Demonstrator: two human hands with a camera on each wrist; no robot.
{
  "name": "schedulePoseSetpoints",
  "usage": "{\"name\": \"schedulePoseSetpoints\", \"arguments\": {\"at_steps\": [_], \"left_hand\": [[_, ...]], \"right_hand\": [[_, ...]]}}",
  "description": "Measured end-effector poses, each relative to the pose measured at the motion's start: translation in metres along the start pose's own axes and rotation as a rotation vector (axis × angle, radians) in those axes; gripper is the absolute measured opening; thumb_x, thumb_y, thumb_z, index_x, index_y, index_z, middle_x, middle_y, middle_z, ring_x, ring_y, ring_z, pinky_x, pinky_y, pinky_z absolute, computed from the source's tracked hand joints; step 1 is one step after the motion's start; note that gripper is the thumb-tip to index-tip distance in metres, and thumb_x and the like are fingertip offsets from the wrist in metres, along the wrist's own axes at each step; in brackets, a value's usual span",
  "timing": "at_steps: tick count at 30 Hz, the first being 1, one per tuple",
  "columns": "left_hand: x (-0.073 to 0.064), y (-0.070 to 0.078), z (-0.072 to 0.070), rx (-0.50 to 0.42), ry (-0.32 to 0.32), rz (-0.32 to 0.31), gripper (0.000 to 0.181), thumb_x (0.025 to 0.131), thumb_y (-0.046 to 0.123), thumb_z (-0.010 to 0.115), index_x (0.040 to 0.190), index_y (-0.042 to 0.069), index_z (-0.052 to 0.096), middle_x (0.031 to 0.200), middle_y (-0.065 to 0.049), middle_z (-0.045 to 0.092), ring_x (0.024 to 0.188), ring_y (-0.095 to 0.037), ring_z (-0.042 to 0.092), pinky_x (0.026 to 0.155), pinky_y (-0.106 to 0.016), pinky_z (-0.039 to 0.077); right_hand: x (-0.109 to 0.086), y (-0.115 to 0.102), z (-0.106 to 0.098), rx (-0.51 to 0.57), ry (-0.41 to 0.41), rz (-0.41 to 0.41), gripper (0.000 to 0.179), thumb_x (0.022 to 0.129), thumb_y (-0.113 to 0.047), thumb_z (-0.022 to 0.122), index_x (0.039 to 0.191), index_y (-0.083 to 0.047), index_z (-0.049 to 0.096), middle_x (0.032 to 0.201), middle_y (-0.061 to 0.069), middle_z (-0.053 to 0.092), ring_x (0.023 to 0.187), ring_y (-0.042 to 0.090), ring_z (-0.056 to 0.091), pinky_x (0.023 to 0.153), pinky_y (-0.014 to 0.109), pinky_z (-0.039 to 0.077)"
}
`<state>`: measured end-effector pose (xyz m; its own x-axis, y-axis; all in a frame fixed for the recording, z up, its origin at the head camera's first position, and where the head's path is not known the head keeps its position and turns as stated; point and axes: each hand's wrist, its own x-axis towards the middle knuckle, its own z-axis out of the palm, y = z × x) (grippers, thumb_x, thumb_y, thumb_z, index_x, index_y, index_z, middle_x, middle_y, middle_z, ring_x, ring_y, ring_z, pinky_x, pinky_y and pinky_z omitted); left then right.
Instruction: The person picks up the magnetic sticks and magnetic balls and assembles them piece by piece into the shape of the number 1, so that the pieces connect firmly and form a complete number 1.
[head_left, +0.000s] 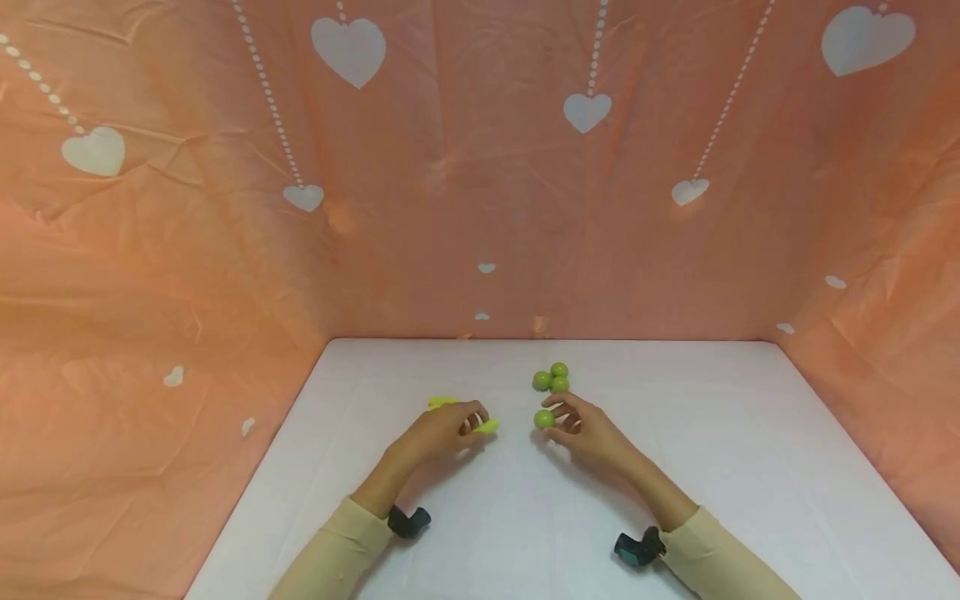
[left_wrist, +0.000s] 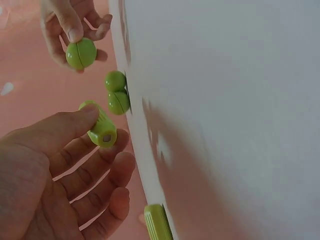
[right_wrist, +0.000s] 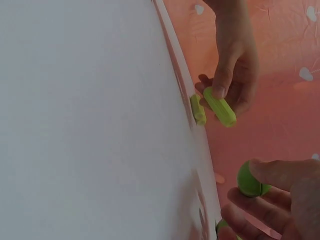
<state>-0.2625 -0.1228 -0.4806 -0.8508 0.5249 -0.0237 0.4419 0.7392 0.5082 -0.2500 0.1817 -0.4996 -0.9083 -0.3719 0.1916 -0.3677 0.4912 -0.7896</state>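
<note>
pinching, left hand (head_left: 444,428), one ribbed yellow-green cylinder (left_wrist: 104,128) above the white table (head_left: 495,517), similar yellow-green stock (right_wrist: 198,111) lying near; pinching, right hand (head_left: 591,430), one green ball (head_left: 543,419), three further green balls (head_left: 559,384) clustered on the table just beyond.

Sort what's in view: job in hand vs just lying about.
Job in hand:
- Left hand, holding a ribbed yellow-green piece
- Right hand, holding a green ball
- Likely, by likeness: three loose green balls, at least one loose ribbed piece

Just around:
- White tabletop
- Orange heart-print backdrop
- Dark wrist devices
</note>
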Motion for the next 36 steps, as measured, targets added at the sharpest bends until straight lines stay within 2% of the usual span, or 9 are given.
{"name": "schedulePoseSetpoints", "arguments": {"at_steps": [8, 15, 20, 27, 36], "left_hand": [[0.003, 0.012, 0.005, -0.047, -0.013, 0.005, 0.022, 0.104, 0.029, 0.075, 0.121, 0.016, 0.07, 0.105, 0.001, 0.073, 0.093, -0.015, 0.067, 0.083, -0.037, 0.057], [0.004, 0.02, 0.008, -0.064, -0.029, 0.02, 0.021, 0.103, 0.032, 0.075, 0.118, 0.017, 0.071, 0.102, 0.003, 0.073, 0.092, -0.014, 0.067, 0.082, -0.036, 0.056], [0.005, 0.021, 0.011, -0.05, -0.04, 0.023, 0.022, 0.103, 0.033, 0.076, 0.118, 0.018, 0.071, 0.1, 0.004, 0.072, 0.089, -0.012, 0.065, 0.08, -0.034, 0.055], [0.005, 0.023, 0.012, -0.075, -0.052, 0.039, 0.021, 0.102, 0.031, 0.076, 0.118, 0.019, 0.071, 0.097, 0.005, 0.071, 0.085, -0.01, 0.064, 0.077, -0.032, 0.054], [0.008, 0.022, 0.016, -0.069, -0.068, 0.05, 0.021, 0.103, 0.032, 0.076, 0.12, 0.021, 0.071, 0.097, 0.007, 0.071, 0.085, -0.007, 0.063, 0.077, -0.031, 0.054]], "right_hand": [[0.0, 0.002, 0.004, 0.058, 0.003, 0.015, 0.031, 0.095, -0.008, 0.081, 0.122, -0.008, 0.066, 0.112, 0.009, 0.075, 0.085, 0.012, 0.067, 0.071, 0.028, 0.057], [-0.002, 0.003, 0.008, 0.155, -0.021, 0.024, 0.032, 0.097, -0.004, 0.077, 0.126, -0.001, 0.064, 0.116, 0.019, 0.073, 0.085, 0.018, 0.07, 0.064, 0.03, 0.058], [-0.001, 0.003, 0.011, 0.212, -0.032, 0.045, 0.033, 0.099, -0.004, 0.075, 0.129, 0.0, 0.063, 0.119, 0.02, 0.072, 0.086, 0.019, 0.071, 0.065, 0.031, 0.06], [-0.004, -0.004, 0.011, 0.279, -0.078, 0.058, 0.036, 0.1, -0.004, 0.072, 0.133, 0.004, 0.06, 0.121, 0.027, 0.071, 0.085, 0.03, 0.073, 0.063, 0.034, 0.059], [-0.004, -0.004, 0.011, 0.298, -0.085, 0.053, 0.036, 0.101, -0.004, 0.073, 0.133, 0.004, 0.06, 0.12, 0.028, 0.07, 0.085, 0.032, 0.072, 0.062, 0.033, 0.059]]}}
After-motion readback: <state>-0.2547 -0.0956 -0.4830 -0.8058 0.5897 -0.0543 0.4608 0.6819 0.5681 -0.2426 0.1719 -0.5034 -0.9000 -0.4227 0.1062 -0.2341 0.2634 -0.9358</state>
